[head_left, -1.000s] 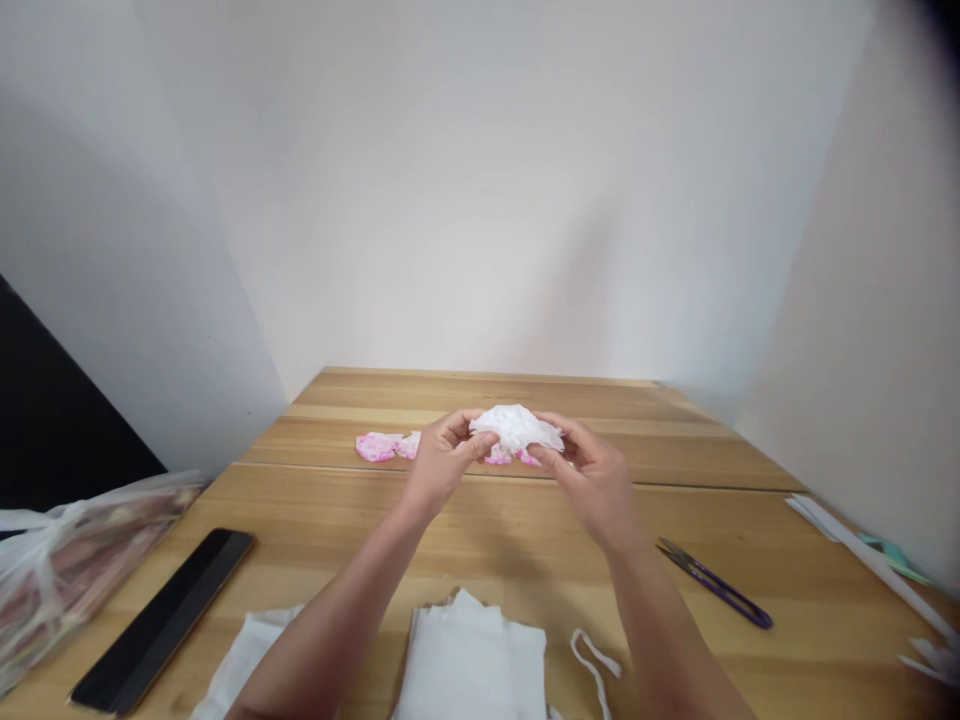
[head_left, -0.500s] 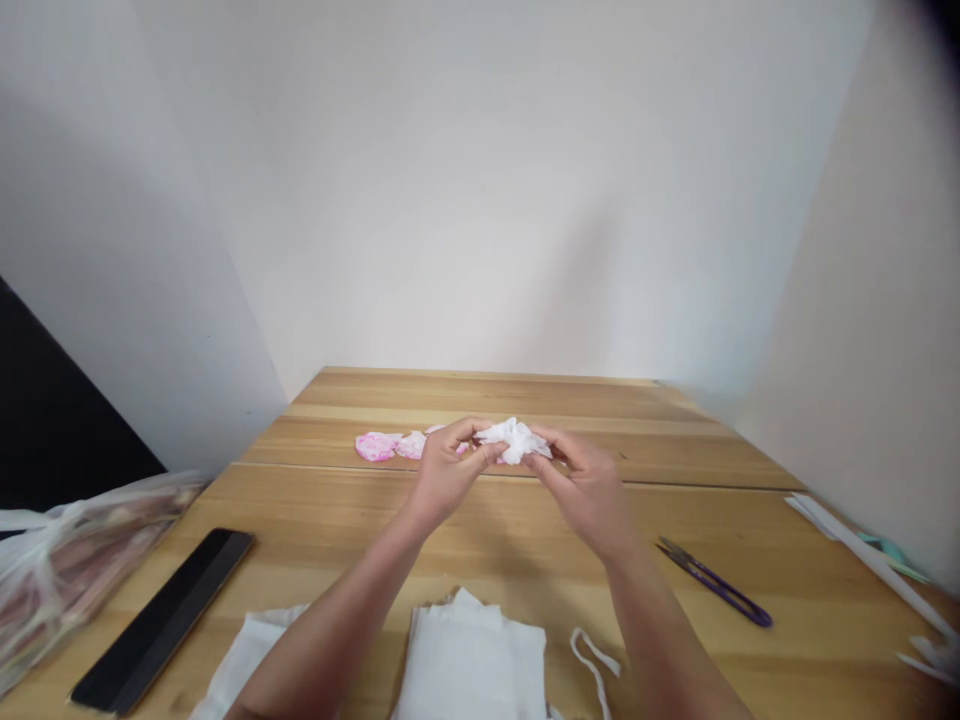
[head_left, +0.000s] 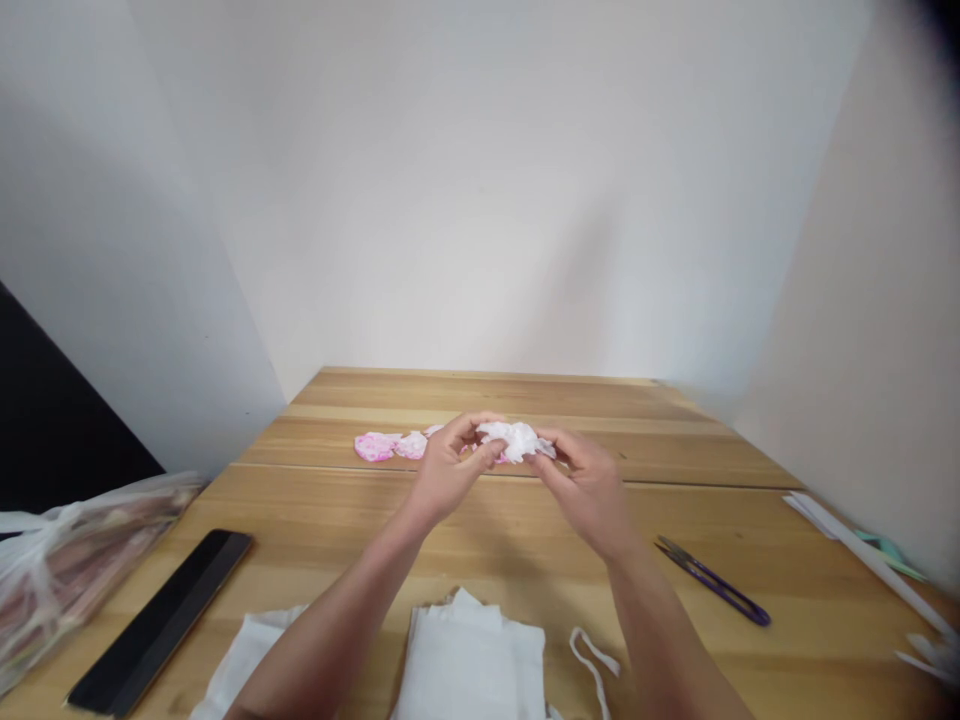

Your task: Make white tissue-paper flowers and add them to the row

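A ruffled white tissue paper flower [head_left: 516, 441] is pinched between both hands above the middle of the table. My left hand [head_left: 454, 465] grips its left side, thumb in front and fingers behind. On the opposite edge, my right hand [head_left: 589, 480] is closed on it with thumb and fingertips. Behind and to the left lie pink-and-white crumpled paper flowers [head_left: 376, 446] in a row, partly hidden by my left hand. Between my forearms rests a stack of white tissue sheets [head_left: 474, 660], with a white strip [head_left: 596, 665] curled beside it.
Purple-handled thread snips [head_left: 712, 580] lie to the right. A long black phone-like slab [head_left: 161, 622] and a filled clear plastic bag [head_left: 82, 575] are on the left. White paper strips [head_left: 862, 555] and a green item [head_left: 889, 550] line the right edge. A wall stands behind the wooden table [head_left: 487, 388].
The white flower's ruffles have shifted and look rounder and fuller between my fingers. Both hands stay in nearly the same place.
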A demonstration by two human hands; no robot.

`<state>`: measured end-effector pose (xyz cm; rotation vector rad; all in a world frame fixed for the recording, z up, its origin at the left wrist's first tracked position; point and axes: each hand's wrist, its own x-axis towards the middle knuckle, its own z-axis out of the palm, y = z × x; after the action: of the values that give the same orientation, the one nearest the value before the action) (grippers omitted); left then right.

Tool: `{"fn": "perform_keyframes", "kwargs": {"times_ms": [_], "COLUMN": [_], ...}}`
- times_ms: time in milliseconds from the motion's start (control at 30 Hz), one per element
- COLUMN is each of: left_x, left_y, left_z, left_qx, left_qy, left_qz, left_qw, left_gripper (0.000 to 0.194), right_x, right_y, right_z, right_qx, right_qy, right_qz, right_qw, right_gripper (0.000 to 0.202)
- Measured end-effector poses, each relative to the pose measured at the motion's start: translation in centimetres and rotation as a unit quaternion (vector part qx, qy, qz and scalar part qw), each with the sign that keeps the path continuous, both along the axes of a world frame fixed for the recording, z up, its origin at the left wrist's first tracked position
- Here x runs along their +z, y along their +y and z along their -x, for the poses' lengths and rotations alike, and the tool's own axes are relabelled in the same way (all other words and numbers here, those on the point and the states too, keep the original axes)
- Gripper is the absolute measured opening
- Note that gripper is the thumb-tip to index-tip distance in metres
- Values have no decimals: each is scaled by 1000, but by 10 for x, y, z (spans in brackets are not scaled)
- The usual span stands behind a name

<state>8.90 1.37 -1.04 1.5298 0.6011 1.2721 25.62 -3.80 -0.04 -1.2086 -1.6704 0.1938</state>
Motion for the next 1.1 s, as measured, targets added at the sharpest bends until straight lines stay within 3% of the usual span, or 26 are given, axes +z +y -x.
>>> {"fn": "perform_keyframes", "kwargs": {"times_ms": [67,167,267,433,667,867,1100], "left_x": [-2,-5,-7,-5,-12,-14,-13], "left_y": [2,7,12,9,10,15,13], "left_z": [1,3,3,-2,-9,-7,-5], "left_qx": [-16,34,81,48,3,11,24], "left_qy": [-29,-22,51,154,112,48,26], "left_qz": [23,10,-31,-98,-63,-71,-44], "left_qw": [999,999,995,982,992,996,998], "left_gripper": [40,37,28,27,21,14,12], "right_x": [0,-1,-3,-5,-6,-9,-4], "right_y": [0,2,3,4,3,3,8], "right_z": [-1,-2,-4,-3,2,-1,-5], "right_qx": [-12,-30,-38,-46,-4,24,15], "right_qy": [21,57,79,99,93,195,181], "right_qz": [1,6,4,3,16,10,60], "right_qw": [1000,998,996,994,996,981,981], "right_gripper": [17,16,17,20,18,48,43]}}
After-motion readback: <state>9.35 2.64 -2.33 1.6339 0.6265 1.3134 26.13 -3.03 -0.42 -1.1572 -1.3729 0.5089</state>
